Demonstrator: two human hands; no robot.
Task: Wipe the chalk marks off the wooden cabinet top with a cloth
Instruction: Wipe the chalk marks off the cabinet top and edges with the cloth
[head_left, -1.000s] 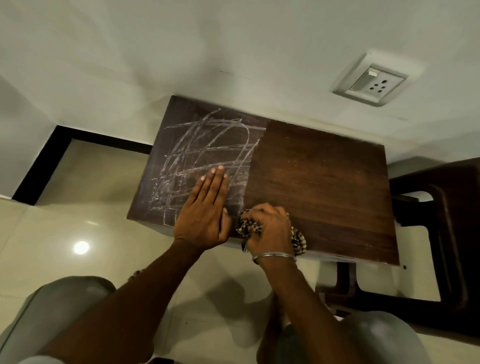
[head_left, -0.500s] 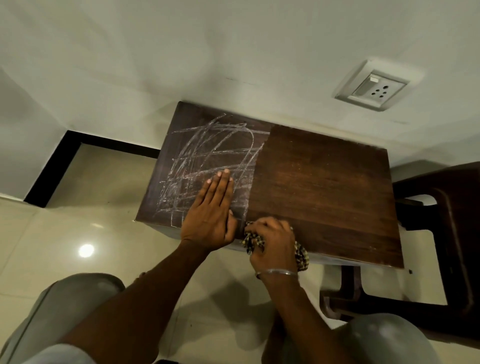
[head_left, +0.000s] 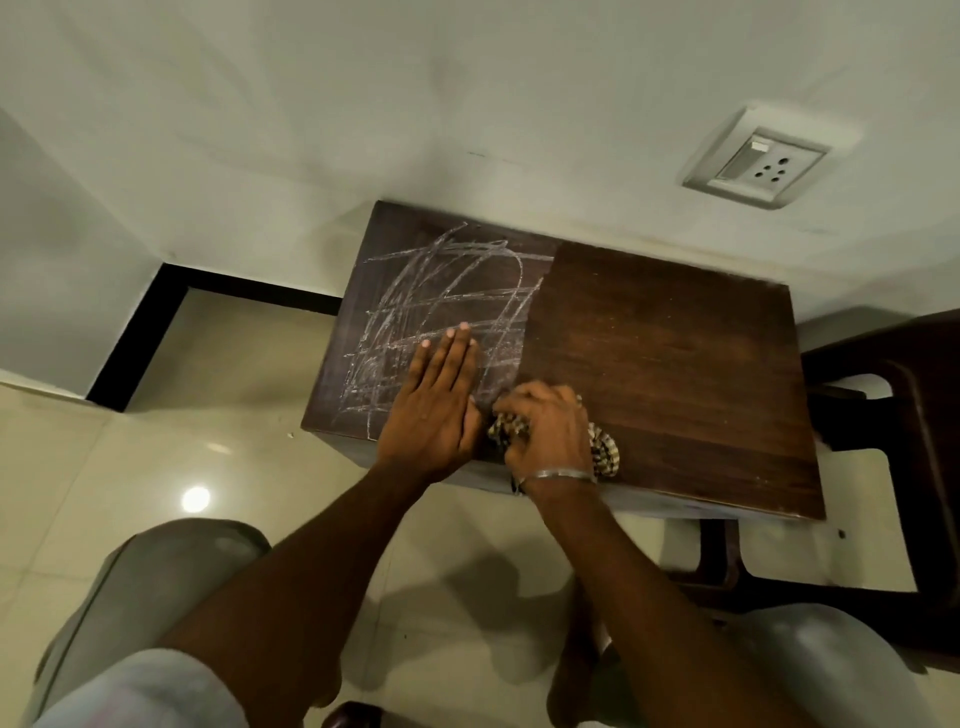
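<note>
L hand flat, fingers spread narrow, on chalk at cabinet top L half. R hand fisted round checked cloth, near front edge.

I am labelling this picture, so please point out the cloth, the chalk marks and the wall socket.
cloth (head_left: 605, 453), head view, bunched checked part right of the hand.
chalk marks (head_left: 447, 291), head view, middle of the scribble.
wall socket (head_left: 763, 162), head view, its face plate.
</note>
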